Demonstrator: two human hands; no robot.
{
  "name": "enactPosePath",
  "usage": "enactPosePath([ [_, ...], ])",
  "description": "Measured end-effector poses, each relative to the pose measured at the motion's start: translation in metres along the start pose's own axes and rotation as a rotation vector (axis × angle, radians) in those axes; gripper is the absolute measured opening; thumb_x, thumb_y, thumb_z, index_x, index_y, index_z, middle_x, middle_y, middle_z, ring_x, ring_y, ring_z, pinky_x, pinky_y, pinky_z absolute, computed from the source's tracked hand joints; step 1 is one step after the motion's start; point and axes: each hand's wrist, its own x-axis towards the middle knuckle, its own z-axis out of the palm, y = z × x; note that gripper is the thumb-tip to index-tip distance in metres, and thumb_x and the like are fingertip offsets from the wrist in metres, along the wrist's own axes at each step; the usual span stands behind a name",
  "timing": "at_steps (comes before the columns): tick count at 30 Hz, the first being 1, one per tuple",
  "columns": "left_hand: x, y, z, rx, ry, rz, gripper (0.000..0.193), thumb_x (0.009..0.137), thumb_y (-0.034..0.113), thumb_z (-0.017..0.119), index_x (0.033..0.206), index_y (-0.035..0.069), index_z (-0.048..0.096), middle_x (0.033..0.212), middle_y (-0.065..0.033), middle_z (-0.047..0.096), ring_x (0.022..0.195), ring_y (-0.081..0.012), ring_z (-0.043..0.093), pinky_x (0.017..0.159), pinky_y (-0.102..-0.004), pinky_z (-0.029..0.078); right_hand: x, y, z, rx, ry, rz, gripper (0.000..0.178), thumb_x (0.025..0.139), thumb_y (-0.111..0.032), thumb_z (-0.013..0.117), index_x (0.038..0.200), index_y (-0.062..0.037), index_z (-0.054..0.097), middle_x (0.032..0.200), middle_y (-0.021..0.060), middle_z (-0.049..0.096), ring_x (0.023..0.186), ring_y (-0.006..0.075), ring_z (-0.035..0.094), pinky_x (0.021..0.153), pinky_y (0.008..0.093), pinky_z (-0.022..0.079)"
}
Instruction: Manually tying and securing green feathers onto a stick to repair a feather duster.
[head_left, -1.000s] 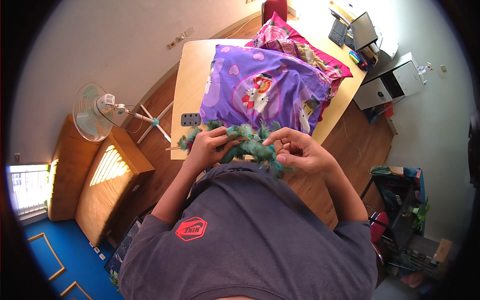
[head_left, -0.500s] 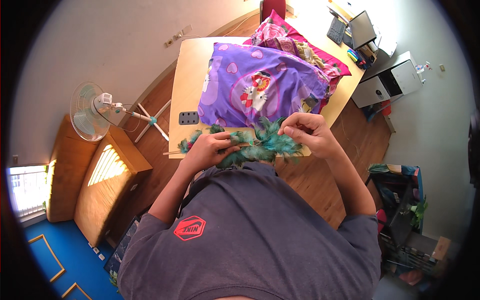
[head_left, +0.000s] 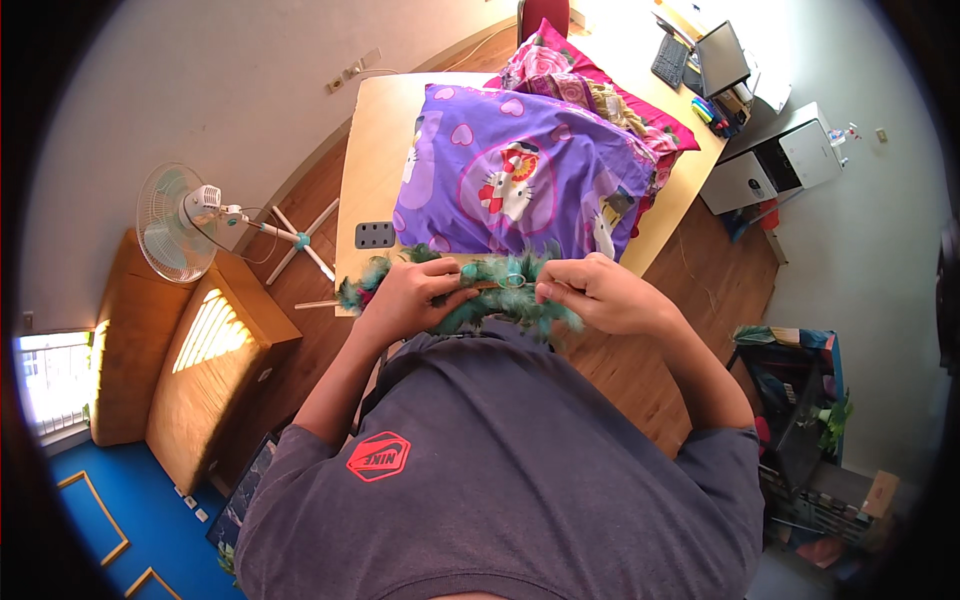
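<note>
A green feather duster (head_left: 490, 300) lies crosswise in front of my body, at the table's near edge. Its thin wooden stick (head_left: 316, 304) sticks out to the left, and a few pink-red feathers show near that end. My left hand (head_left: 405, 298) is closed around the duster's middle. At its right part, my right hand (head_left: 605, 292) is closed in a pinch, with thumb and forefinger together. A thin pale strand (head_left: 517, 281) curves over the feathers beside these fingertips. The tip of the pinch is partly hidden by feathers.
Beyond my hands, a purple pillow (head_left: 510, 180) and a pink floral cushion (head_left: 545, 65) lie on the wooden table (head_left: 375, 150). A dark plate with holes (head_left: 375, 235) rests near the left edge. A standing fan (head_left: 190, 215) is at left, a monitor (head_left: 722, 58) far right.
My right hand has come down and left, closer to my left hand, turning as it moved. The duster has shifted left, its stick showing farther out. A loop of the pale strand now shows.
</note>
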Motion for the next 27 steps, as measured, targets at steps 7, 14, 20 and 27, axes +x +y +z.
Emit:
enactPosePath([
  [7, 0.0, 0.006, -0.001, 0.043, -0.03, -0.007, 0.016, 0.088, 0.018, 0.078, 0.083, 0.004, 0.072, 0.086, -0.0059, 0.069, 0.065, -0.0274, 0.066, 0.058, -0.0375, 0.053, -0.004, -0.012, 0.002, 0.164, 0.195, -0.058, 0.02, 0.106, -0.014, 0.053, 0.097, 0.0002, 0.063, 0.069, 0.0165, 0.058, 0.057, 0.0267, 0.053, 0.058, 0.0372, 0.042],
  [14, -0.002, 0.001, 0.003, 0.0, 0.03, -0.036, 0.009, 0.088, 0.014, 0.077, 0.091, 0.005, 0.076, 0.094, -0.0058, 0.071, 0.07, -0.028, 0.068, 0.06, -0.0366, 0.053, -0.023, 0.002, 0.002, 0.244, 0.223, -0.093, 0.018, 0.105, -0.014, 0.056, 0.098, 0.0, 0.065, 0.07, 0.0152, 0.06, 0.062, 0.0235, 0.061, 0.059, 0.0342, 0.044],
  [20, 0.005, -0.008, 0.013, -0.142, -0.054, -0.067, 0.02, 0.089, 0.008, 0.076, 0.109, 0.006, 0.077, 0.085, -0.0089, 0.066, 0.07, -0.0254, 0.064, 0.064, -0.0351, 0.049, -0.046, 0.023, 0.008, -0.039, 0.278, -0.118, 0.018, 0.102, -0.012, 0.059, 0.092, 0.0023, 0.063, 0.076, 0.016, 0.064, 0.071, 0.032, 0.064, 0.066, 0.0405, 0.048],
  [27, 0.032, 0.012, 0.045, -0.185, -0.145, -0.016, 0.02, 0.09, 0.007, 0.075, 0.109, 0.005, 0.077, 0.082, -0.0102, 0.064, 0.069, -0.0256, 0.063, 0.063, -0.0357, 0.048, -0.093, 0.047, -0.021, 0.094, 0.193, -0.099, 0.015, 0.102, -0.011, 0.058, 0.098, 0.0017, 0.064, 0.079, 0.011, 0.064, 0.077, 0.0244, 0.066, 0.071, 0.0395, 0.05],
])
